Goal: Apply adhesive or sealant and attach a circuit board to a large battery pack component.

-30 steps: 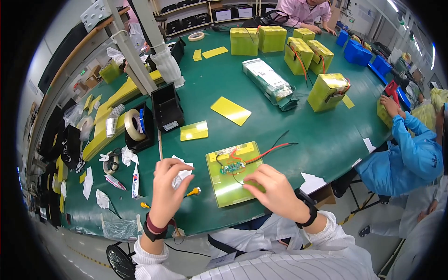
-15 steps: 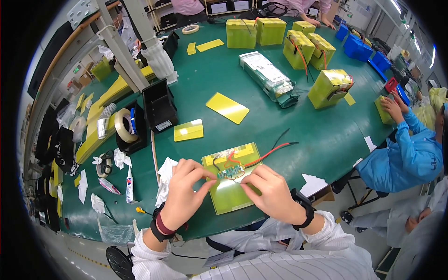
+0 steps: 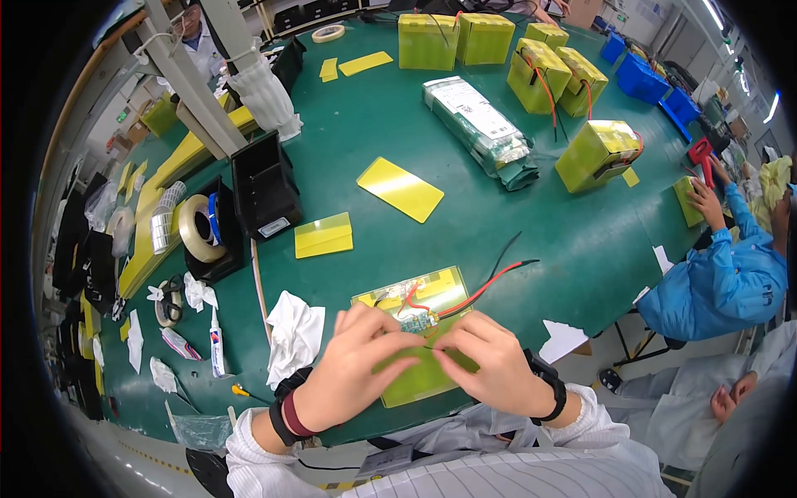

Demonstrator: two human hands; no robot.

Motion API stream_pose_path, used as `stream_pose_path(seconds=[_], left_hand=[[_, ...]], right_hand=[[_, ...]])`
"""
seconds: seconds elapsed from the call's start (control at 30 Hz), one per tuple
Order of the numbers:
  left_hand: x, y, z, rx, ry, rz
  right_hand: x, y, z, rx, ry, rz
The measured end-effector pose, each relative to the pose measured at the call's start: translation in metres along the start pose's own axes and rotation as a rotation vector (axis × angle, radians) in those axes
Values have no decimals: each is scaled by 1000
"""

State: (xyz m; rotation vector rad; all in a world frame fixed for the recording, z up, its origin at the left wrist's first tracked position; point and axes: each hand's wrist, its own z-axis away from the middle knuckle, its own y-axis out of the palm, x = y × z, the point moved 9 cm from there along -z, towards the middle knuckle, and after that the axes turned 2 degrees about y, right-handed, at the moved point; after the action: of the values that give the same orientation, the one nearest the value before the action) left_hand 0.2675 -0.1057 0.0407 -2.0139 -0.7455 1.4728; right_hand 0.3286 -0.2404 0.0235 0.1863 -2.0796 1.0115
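We are working on a yellow-wrapped pack (image 3: pixel 419 390) that is lying flat on the green table (image 3: pixel 336 141), right in front of us and under our hands. A little green circuit board (image 3: pixel 420 322) is sitting on top of it, close to our fingers. Our right hand (image 3: pixel 490 365) is pinching a thin dark wire (image 3: pixel 428 348) between its thumb and finger. Our left hand (image 3: pixel 361 357) is curling its thumb and finger toward the same spot, but its own fingers are hiding the tips, so we cannot tell if it is gripping anything. Some of the job is looking done: a fat red wire (image 3: pixel 490 288) and a black wire (image 3: pixel 505 252) are already running out past the far side of the pack. Some is looking undone: the thin wire is sitting in our fingers, and the board is lying bare, with nothing covering it. Farther off, boxy yellow packs (image 3: pixel 427 43) are standing up all wrapped, some with wires poking out, so ours is looking only partway along beside them. A yellow sheet (image 3: pixel 400 189) is lying past our pack, and nobody is touching it.
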Motion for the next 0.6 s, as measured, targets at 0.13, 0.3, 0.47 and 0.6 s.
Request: stream_pose_path(seconds=[0.13, 0.3, 0.47, 0.6], left_hand=[[2, 10, -1, 44, 23, 27], [4, 11, 2, 48, 92, -31], [10, 9, -2, 76, 86, 1], [9, 4, -1, 98, 56, -16]], right_hand=[[0, 1, -2, 45, 7, -86], [-5, 8, -3, 84, 35, -173], [-8, 8, -4, 59, 21, -173], [-7, 6, -7, 24, 28, -192]])
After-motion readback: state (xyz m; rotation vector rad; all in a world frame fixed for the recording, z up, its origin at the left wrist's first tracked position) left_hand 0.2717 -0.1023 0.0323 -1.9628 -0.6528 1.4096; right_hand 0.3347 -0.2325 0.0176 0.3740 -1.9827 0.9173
